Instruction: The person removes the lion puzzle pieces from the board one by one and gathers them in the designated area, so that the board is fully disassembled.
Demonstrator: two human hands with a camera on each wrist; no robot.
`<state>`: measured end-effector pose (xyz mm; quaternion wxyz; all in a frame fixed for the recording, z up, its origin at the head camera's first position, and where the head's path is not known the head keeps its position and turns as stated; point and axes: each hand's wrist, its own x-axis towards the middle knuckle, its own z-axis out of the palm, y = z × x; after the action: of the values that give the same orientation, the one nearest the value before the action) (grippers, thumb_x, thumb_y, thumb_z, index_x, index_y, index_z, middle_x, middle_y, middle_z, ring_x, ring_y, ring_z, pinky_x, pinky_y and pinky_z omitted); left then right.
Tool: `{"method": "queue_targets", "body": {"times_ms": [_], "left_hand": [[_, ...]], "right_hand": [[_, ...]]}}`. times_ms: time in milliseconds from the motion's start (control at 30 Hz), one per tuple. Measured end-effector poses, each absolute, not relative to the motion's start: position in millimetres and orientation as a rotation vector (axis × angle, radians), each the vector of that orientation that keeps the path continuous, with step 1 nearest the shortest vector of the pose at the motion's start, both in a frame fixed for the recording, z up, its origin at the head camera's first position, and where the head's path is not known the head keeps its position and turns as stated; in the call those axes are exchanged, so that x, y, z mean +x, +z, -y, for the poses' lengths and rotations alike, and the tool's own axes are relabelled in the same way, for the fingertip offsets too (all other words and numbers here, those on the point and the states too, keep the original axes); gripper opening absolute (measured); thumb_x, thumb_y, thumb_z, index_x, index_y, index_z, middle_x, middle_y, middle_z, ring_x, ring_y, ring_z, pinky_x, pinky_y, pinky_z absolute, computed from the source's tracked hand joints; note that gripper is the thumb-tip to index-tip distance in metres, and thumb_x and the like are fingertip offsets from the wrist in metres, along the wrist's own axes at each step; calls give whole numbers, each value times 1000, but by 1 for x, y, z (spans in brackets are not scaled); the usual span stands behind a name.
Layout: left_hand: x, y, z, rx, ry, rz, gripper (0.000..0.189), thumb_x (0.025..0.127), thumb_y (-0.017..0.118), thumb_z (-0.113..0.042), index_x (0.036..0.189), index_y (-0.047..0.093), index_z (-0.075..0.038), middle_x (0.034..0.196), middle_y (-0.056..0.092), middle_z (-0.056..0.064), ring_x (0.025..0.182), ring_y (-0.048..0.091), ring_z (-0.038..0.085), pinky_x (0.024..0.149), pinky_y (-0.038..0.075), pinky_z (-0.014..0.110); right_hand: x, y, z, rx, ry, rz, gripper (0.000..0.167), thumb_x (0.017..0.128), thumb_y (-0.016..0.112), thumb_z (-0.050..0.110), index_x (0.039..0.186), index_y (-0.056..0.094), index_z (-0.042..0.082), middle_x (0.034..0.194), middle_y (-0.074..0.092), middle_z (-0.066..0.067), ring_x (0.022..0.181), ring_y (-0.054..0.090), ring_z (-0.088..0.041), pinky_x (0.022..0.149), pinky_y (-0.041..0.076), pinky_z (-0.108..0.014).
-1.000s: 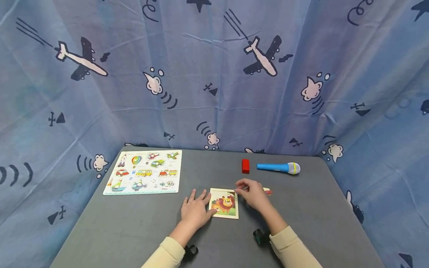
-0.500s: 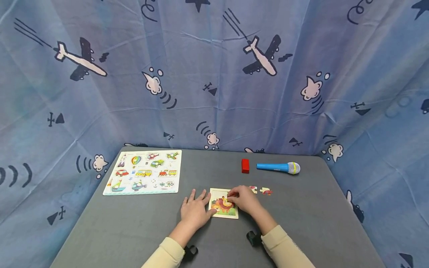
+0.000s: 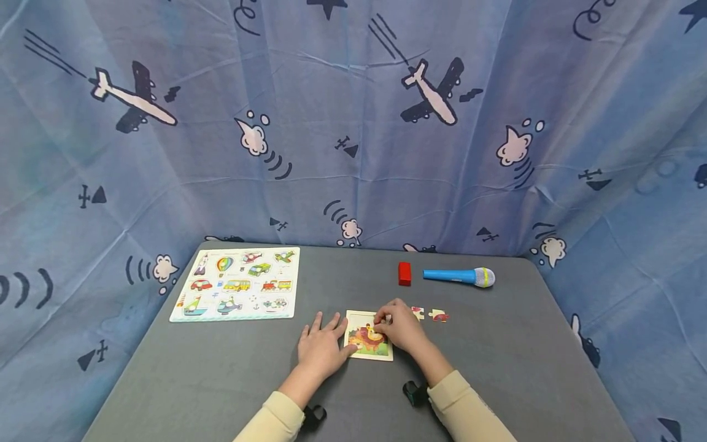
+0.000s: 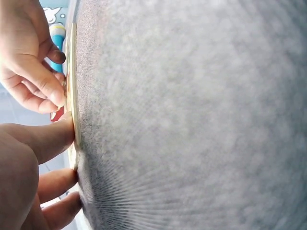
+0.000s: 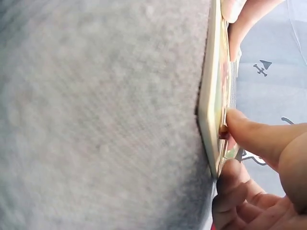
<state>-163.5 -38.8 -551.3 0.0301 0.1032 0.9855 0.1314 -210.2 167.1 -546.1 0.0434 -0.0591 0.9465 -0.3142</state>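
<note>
A small framed jigsaw puzzle (image 3: pixel 367 351) with a lion picture lies flat on the grey table. My left hand (image 3: pixel 321 348) rests at its left side with fingers spread, the thumb over the lower left edge. Over the puzzle's upper right part, my right hand (image 3: pixel 402 325) pinches a puzzle piece (image 5: pixel 232 147) between thumb and fingers, close over the board. From the head, that hand covers most of the piece. Two loose jigsaw pieces lie just right of the hand: one partly hidden piece (image 3: pixel 418 312) and one with red on it (image 3: pixel 439 315).
A white vehicle picture board (image 3: pixel 237 283) lies at the back left of the table (image 3: pixel 221 380). Behind the puzzle are a red block (image 3: pixel 405 274) and a blue toy microphone (image 3: pixel 458 276). A blue patterned curtain (image 3: pixel 353 123) hangs behind the table.
My right hand has moved left and slightly down from beside the puzzle's upper right corner to over the picture, uncovering the loose pieces. My left hand has stayed in place.
</note>
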Motion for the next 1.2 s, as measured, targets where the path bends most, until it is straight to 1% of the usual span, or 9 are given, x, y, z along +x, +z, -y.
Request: {"method": "queue_targets", "body": {"times_ms": [133,300,433,533,633,767,867,1000,1200], "left_hand": [[-163,-551,39,320,408,-3036,67,88,67,-60,145,58,-25,153,52,-1,149,35,37,113,35,61],[-163,-550,38,313,409,-3032,68,88,68,-59,145,58,-25,153,52,-1,149,36,37,113,35,61],[-163,-550,38,316,399,-3027,68,88,68,-59,145,58,-25,153,52,-1,149,35,37,113,35,60],[-163,-550,38,315,402,-3030,68,88,68,-59,145,58,-25,153,51,-1,149,35,37,113,35,61],[-163,-550,38,315,414,-3034,67,88,69,-59,145,58,-25,153,52,-1,149,35,37,113,35,61],[-163,-549,39,323,407,-3035,67,88,68,-59,145,58,-25,153,52,-1,149,35,37,113,35,61],[-164,-549,39,328,397,-3029,67,89,68,-58,146,58,-25,154,51,-1,149,35,37,113,35,61],[-164,-547,38,347,413,-3015,67,89,67,-58,147,56,-24,155,50,-1,149,34,38,114,34,62],[-162,-546,41,368,417,-2995,73,87,68,-59,149,54,-22,156,48,0,150,32,38,114,33,61]], "right_hand": [[-210,-544,-168,-182,-999,-2896,14,84,83,16,78,71,20,88,60,0,75,50,-15,67,43,-31],[-211,-539,-172,-106,-1178,-2874,9,85,82,16,86,73,17,81,66,3,68,53,-14,63,43,-29],[-212,-532,-181,9,-1352,-2807,28,85,82,14,103,61,10,79,70,0,66,58,-16,59,44,-28],[-213,-526,-193,85,-1435,-2759,39,83,84,17,107,55,9,75,70,-2,60,58,-18,53,43,-29],[-214,-522,-209,111,-1439,-2775,34,81,86,24,101,62,10,71,69,-2,58,57,-17,50,43,-29],[-215,-521,-236,120,-1433,-2791,28,82,85,29,94,70,10,71,70,-4,61,59,-15,51,44,-29],[-214,-521,-257,139,-1467,-2773,24,86,82,27,99,74,9,76,73,-5,64,62,-14,55,49,-28],[-214,-522,-284,149,-1501,-2768,22,92,76,19,106,74,3,80,75,-6,65,66,-12,59,56,-27],[-216,-529,-314,126,-1433,-2812,23,95,71,13,110,71,-5,79,73,-9,63,65,-12,56,55,-26]]}}
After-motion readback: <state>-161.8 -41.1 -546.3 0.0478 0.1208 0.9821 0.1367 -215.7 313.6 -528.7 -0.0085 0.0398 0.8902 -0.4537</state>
